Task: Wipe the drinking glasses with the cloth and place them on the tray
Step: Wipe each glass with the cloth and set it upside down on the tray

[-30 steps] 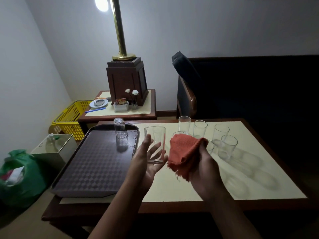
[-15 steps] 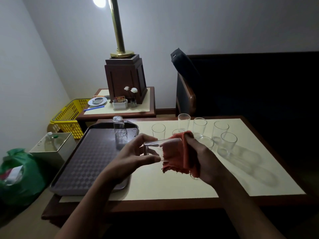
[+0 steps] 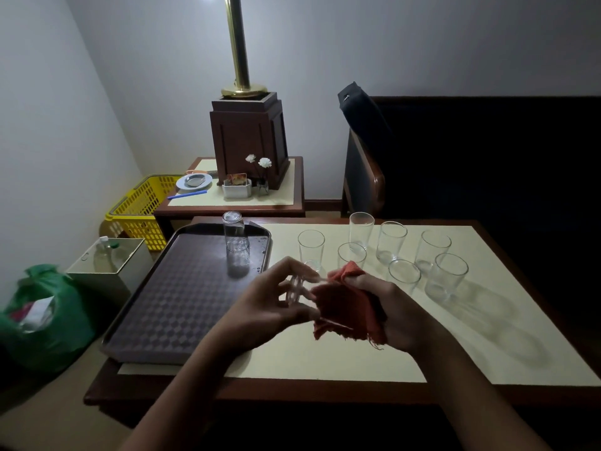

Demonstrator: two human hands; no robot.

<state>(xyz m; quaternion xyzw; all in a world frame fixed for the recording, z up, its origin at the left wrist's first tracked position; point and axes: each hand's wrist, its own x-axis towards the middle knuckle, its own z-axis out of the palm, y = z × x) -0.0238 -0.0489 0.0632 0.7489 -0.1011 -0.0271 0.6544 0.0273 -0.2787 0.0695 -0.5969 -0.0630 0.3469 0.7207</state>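
**A:** Where is the glass that's being wiped?

**B:** The glass [image 3: 295, 289] lies on its side in the air above the tabletop [image 3: 357, 362], just to the right of the tray [image 3: 169, 297]. The left hand [image 3: 266, 309] pinches its base end with curled fingertips. The right hand [image 3: 400, 314] grips the orange cloth [image 3: 348, 309], which is bunched round the open end.

**A:** How should the wipe go?

**B:** I'd turn the glass with the left fingertips and keep the cloth hand in place. Push a fold into the mouth first, then run the cloth round the outer wall towards the base. Pinch the thick base rather than the rim, and keep bare fingers off the parts already wiped. Clear glass like this is probably slippery, so I'd work over the tabletop and not out past its near edge.

**A:** And the count?

**B:** One glass is in hand. There are seven standing glasses [image 3: 391, 242], all mouth up, clustered towards the tabletop's far edge to the right of its middle, some just beside one another. The tray lies along the tabletop's left edge. On it, near its far edge, stands one upturned glass [image 3: 233, 224]. Just nearer is a second glassy shape [image 3: 238, 260] — another glass or only a reflection, I cannot tell. So that's eight glasses for certain — perhaps nine — plus one cloth and one tray.
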